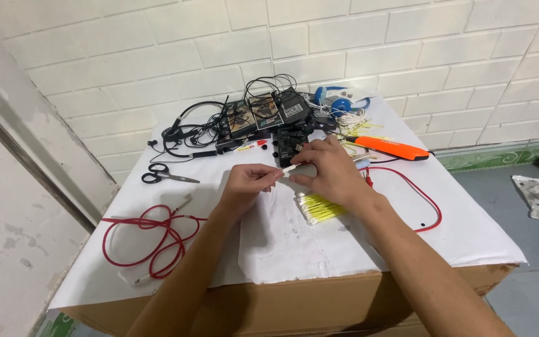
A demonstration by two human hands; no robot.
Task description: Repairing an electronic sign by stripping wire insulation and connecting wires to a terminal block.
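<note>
My left hand and my right hand meet over the middle of a white sheet on a cardboard box. Between their fingertips they pinch a small white stick-like piece. Just below my right hand lies a bundle of yellow cotton swabs. A black device sits right behind my hands.
A coiled red cable lies at the left, another red cable loops at the right. Black scissors, black earphones and boxes, blue headphones and an orange tool crowd the back by the brick wall.
</note>
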